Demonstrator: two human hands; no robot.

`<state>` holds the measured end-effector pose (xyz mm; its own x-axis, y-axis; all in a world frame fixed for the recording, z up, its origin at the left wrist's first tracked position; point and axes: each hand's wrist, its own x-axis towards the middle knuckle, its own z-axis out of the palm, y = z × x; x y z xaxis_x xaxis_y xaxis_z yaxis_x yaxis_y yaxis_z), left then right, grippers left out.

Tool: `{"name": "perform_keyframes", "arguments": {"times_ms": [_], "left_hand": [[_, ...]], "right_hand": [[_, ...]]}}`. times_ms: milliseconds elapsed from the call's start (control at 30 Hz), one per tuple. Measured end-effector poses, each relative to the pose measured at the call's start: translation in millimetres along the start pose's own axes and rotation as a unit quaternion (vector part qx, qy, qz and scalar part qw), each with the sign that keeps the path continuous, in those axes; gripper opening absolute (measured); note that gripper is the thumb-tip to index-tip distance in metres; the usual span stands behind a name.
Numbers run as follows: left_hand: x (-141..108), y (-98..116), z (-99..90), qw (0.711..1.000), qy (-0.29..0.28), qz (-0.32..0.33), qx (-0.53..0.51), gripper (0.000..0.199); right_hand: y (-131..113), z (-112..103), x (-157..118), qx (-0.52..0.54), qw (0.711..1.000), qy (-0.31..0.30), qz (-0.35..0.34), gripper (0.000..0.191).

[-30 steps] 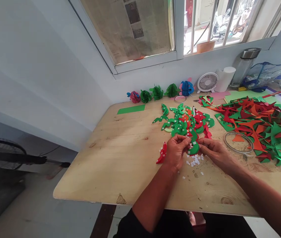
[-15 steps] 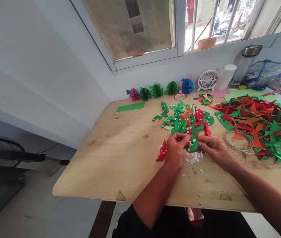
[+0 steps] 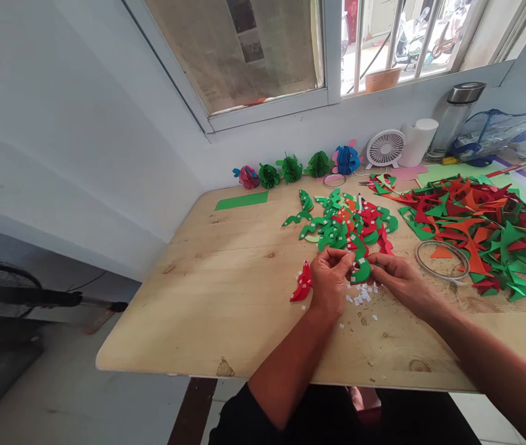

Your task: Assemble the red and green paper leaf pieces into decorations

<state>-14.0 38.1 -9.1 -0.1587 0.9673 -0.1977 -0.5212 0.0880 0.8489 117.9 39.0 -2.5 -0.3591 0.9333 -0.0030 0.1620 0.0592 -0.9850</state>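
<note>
A curved green paper piece with small white squares on it is between my two hands. My left hand pinches its left edge, fingers closed. At its right edge, the fingertips of my right hand are pressed together on the paper. Small white paper squares lie scattered just below. Beside my left hand is a red paper stack with white squares. Beyond my hands lies a pile of green, red and orange curved pieces, many bearing white squares.
Red, green and orange scraps are heaped at the right, beside a tape roll. Along the wall stand folded paper figures, a small white fan and a glass bottle. A green strip lies at the back left.
The camera view has shifted slightly. Both hands remain at the green piece with almost the same grip. A white square now shows on the table by the red stack.
</note>
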Motion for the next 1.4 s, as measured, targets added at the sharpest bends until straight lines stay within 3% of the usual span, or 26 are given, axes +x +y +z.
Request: {"name": "perform_keyframes", "arguments": {"times_ms": [433, 1400], "left_hand": [[-3.4, 6.4, 1.1, 0.997, -0.002, 0.035, 0.069, 0.019], [-6.5, 6.8, 3.1, 0.999, -0.011, 0.04, 0.035, 0.012]], "right_hand": [[5.1, -2.2, -0.7, 0.011, 1.0, -0.009, -0.015, 0.03], [5.5, -1.6, -0.8, 0.019, 1.0, -0.005, -0.007, 0.028]]}}
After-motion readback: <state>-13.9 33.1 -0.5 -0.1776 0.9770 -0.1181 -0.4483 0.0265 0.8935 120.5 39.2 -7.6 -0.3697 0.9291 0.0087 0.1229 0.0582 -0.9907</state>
